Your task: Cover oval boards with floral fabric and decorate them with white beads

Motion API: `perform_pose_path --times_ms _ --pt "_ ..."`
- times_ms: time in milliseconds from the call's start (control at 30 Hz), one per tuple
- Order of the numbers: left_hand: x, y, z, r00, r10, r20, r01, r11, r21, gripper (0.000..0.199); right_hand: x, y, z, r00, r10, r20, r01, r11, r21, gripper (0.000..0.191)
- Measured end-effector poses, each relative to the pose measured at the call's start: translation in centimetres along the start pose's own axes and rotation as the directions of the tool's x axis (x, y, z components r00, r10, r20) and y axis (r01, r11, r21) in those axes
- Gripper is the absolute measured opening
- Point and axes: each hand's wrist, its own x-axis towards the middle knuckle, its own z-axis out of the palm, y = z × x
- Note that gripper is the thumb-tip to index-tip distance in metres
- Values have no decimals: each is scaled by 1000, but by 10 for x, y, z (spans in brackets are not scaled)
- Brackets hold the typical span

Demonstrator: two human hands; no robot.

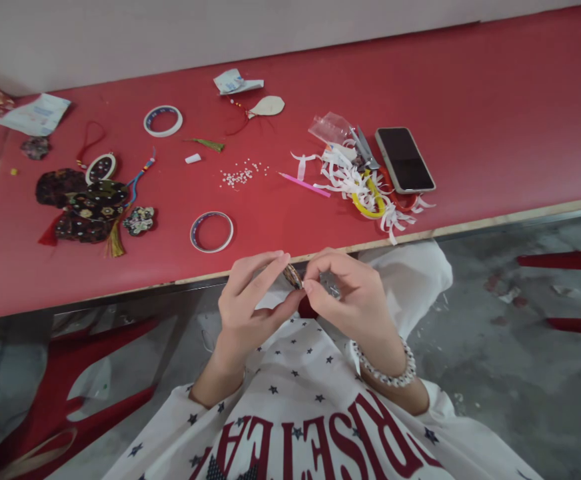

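Pinching away over the lap, just off the bench's (510, 107) near edge, the left hand (248, 300) is holding a small patterned piece (293, 275), thumb and fingers closing on it from opposite sides. The right hand (348, 293) is meeting it there, thumb and forefinger bunching close at the piece's edge; whether they are gripping it or something tiny, I cannot tell. The piece is already showing its pattern, so work on it is looking well under way, though the fingers are hiding how much is left.

Moving outward, a tape roll (192, 232) is lying just beyond the left hand, and loose white beads (235, 177) are scattering past it, none of them fixed to anything. A pink pen (304, 185) is pointing their way, its other end nearing a tangle of white strips (340, 173) and yellow-handled scissors (369, 208). A green tassel (208, 144) is lying unattached, while farther back a pale oval (269, 107) is carrying a red cord, looking part-made. Over left, dark patterned pieces (85, 203) are bunching among cords and tassels, looking nearer done.
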Motion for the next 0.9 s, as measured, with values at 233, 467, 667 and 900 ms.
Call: perform_pose_path --times_ms 233,467,667,900 --pt "-2 -3 -1 998 60 13 -61 991 121 53 0 -3 0 999 -28 -40 21 986 -165 14" --pt "-2 -6 3 991 130 22 -131 953 273 48 -1 -5 7 988 -87 -127 39 939 -341 14" --pt "-1 3 4 998 -67 -4 67 996 64 43 -1 0 3 996 84 -23 -85 994 -62 9" --pt "-9 4 3 962 -260 80 272 897 -348 50 -2 0 1 976 215 20 -215 961 173 10"
